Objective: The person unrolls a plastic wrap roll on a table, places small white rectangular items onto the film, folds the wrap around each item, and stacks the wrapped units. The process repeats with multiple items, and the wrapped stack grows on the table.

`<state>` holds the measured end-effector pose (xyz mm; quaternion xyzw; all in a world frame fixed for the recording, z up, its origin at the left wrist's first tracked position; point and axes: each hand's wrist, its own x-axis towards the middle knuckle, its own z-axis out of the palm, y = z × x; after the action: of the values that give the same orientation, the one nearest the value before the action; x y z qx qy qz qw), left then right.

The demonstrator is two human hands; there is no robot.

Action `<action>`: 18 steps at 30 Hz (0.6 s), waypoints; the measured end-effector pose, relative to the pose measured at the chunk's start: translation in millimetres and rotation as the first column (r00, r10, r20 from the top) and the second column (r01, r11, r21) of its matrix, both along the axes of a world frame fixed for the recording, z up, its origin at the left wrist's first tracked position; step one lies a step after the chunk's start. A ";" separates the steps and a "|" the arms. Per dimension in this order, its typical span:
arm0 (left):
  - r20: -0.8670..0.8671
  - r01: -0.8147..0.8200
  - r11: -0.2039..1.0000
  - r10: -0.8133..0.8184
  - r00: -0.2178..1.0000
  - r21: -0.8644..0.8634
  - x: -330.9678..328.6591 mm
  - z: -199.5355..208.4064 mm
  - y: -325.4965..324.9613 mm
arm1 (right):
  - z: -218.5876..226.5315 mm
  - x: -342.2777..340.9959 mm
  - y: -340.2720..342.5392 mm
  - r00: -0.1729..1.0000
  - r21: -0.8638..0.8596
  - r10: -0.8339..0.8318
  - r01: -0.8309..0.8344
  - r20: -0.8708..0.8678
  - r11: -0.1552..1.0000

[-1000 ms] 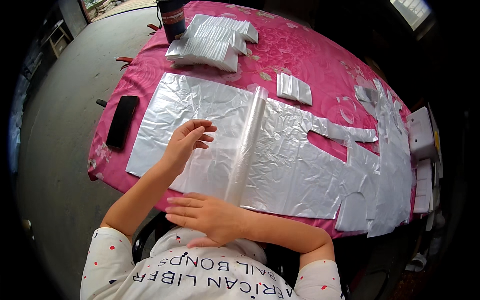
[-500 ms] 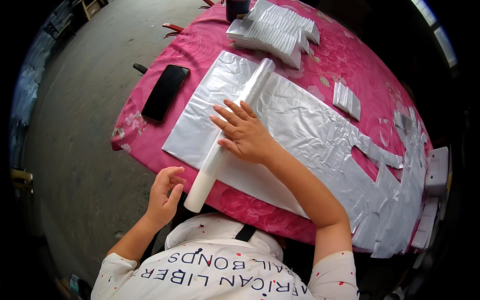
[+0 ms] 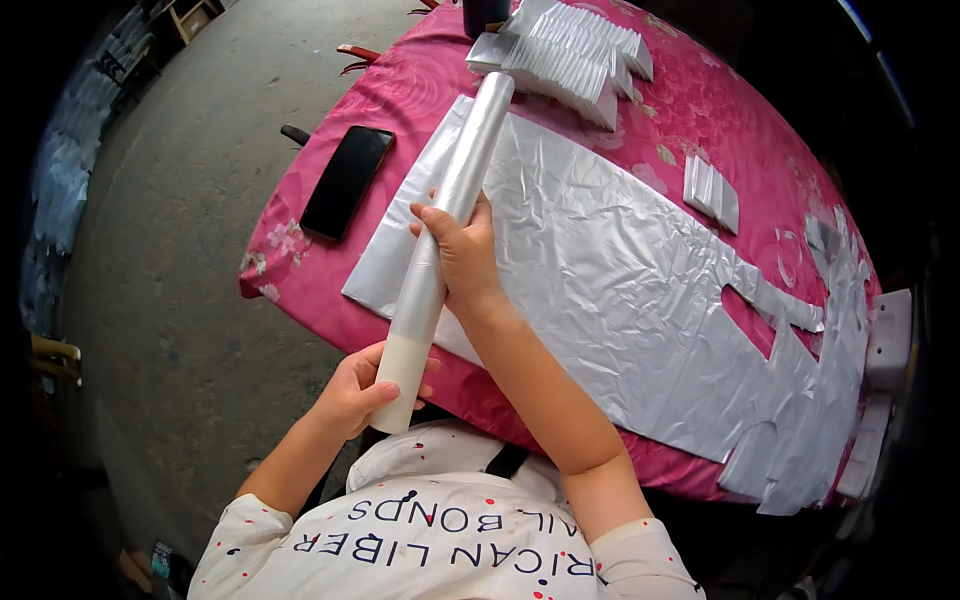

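The clear plastic roll (image 3: 418, 300) slants above flat plastic bags (image 3: 600, 280), its pale lower end jutting past the bench's (image 3: 740, 90) near edge. The left hand (image 3: 362, 390) has its fingers curled around that end; the right hand's (image 3: 462, 240) are wrapped about the middle. A phone (image 3: 348, 183) lies near the left edge — pink cloth between. Beyond, a dark cylindrical container (image 3: 485, 15) stands cropped — contents unseen.

White shirt (image 3: 400, 510) with small red and dark spots, short loose sleeves (image 3: 240, 535), two lines of large dark letters (image 3: 440, 545) across front, black strip (image 3: 507, 461) near waist, bare forearms (image 3: 535, 385), bare hands (image 3: 465, 250)
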<state>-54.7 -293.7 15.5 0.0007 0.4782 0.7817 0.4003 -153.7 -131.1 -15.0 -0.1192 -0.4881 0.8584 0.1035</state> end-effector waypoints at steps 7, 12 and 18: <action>0.185 0.330 0.898 -0.392 0.901 0.292 -5.0 7.3 38.5 | 54.3 44.6 58.1 0.993 -0.303 0.119 -0.107 0.020 0.947; -0.404 0.090 0.911 -0.264 0.876 -0.402 4.5 -12.6 68.2 | 35.0 80.5 62.1 0.992 0.129 -0.107 0.098 0.065 0.987; -0.090 0.308 0.860 -0.373 0.923 -0.406 10.4 -19.0 76.5 | 18.4 92.4 83.9 0.981 0.013 -0.145 0.144 0.132 0.989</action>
<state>-44.3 -217.2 -3.5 0.0718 0.6459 0.5862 0.4838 -61.3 -47.2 3.4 -0.2110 -0.4854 0.8379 0.1331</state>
